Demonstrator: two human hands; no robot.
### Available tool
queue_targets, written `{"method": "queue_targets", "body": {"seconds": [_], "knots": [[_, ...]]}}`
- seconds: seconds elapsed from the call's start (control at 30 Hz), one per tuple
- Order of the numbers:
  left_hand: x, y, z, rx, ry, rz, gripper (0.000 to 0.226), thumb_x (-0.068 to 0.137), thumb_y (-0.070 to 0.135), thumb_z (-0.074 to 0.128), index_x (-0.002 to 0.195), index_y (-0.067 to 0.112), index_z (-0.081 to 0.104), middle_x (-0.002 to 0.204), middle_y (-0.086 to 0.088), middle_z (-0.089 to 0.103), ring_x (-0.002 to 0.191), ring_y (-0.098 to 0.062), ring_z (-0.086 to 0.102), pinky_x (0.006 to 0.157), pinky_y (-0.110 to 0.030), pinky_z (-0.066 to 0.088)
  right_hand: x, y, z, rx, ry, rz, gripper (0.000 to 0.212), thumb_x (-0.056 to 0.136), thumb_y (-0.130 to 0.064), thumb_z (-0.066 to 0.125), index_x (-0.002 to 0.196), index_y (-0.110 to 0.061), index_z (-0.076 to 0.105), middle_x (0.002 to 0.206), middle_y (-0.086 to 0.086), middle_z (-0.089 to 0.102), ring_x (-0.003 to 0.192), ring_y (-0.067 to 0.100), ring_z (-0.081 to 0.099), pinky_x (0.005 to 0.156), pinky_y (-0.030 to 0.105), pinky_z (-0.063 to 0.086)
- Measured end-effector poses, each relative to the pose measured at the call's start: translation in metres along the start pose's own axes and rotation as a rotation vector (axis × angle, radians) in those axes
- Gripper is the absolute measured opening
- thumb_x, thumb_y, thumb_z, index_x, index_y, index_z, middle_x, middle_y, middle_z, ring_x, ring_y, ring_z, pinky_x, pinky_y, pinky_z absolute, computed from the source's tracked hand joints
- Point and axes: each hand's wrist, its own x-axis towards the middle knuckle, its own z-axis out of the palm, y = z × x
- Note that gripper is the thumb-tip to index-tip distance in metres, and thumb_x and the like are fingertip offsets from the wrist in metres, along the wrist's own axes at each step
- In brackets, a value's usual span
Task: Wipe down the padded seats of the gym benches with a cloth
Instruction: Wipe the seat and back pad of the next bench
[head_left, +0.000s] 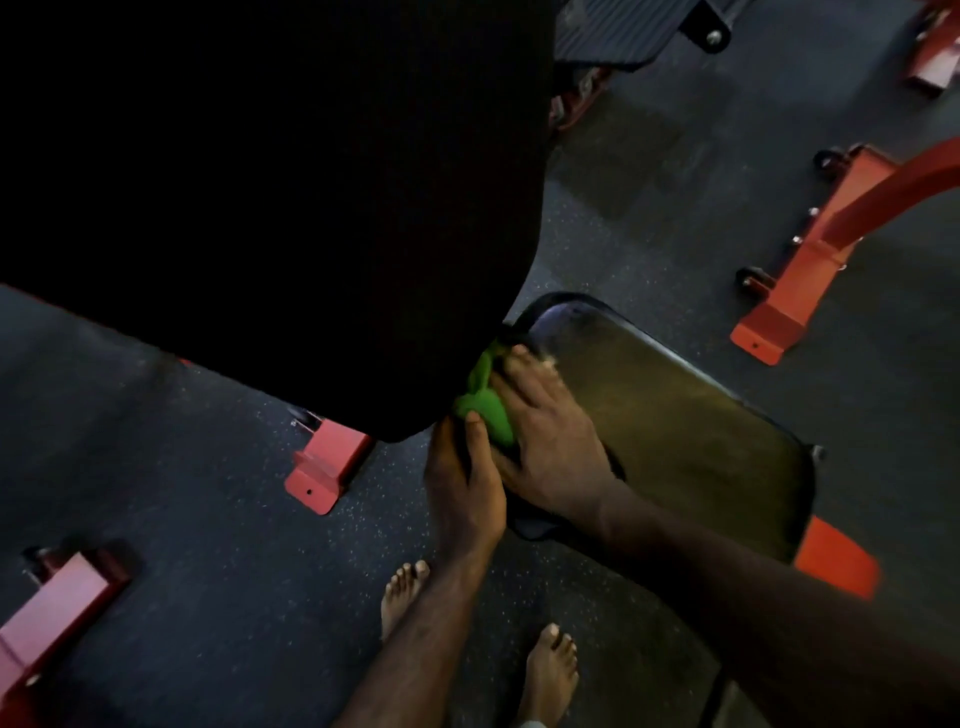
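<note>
The right hand (545, 441) presses the green cloth (485, 400) flat-fingered onto the seat (675, 415), where it meets the back pad (260, 182). Beside it, the left hand (465, 483) pinches the cloth's near edge (thumb on top). The cloth could jam in that gap, leaving the seat beyond the hands unwiped.

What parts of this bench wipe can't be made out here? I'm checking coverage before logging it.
- Green cloth: largely covered by the right hand and left hand, head view.
- Back pad: too dark for any surface detail.
- Seat pad: left end hidden under both hands; wiped areas unclear in dim light.
- Right fingertips: motion-blurred.
</note>
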Motion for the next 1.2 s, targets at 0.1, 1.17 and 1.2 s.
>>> {"method": "queue_targets", "body": {"seconds": [0.1,1.17,1.2], "knots": [[0.002,-0.003,0.001,-0.011,-0.01,-0.005,0.055,0.101,0.048,0.04,0.143,0.018,0.058,0.142,0.007,0.06,0.127,-0.003,0.057,0.104,-0.021,0.045,0.012,0.039,-0.018,-0.099,-0.037,-0.187,0.078,0.087,-0.057,0.056,0.151,-0.012,0.05,0.157,0.012,0.047,0.151,0.026,0.036,0.127,0.046,0.019],[0.005,0.003,-0.029,-0.031,-0.108,-0.048,0.034,0.104,0.007,0.054,0.137,0.004,0.061,0.138,-0.006,0.062,0.109,0.015,0.059,0.087,-0.004,0.044,-0.143,-0.038,0.033,-0.071,0.055,0.49,0.116,0.064,-0.014,0.084,0.163,-0.017,0.024,0.172,0.001,0.018,0.16,0.023,0.009,0.127,0.049,0.013],[0.004,0.002,-0.03,0.007,-0.135,-0.029,0.038,0.104,0.007,0.055,0.141,0.005,0.058,0.142,-0.003,0.06,0.114,0.012,0.058,0.088,-0.002,0.043,-0.151,-0.049,0.034,-0.048,0.081,0.58,0.116,0.062,-0.012,0.083,0.162,-0.015,0.026,0.171,0.001,0.019,0.16,0.024,0.008,0.126,0.05,0.015]]}}
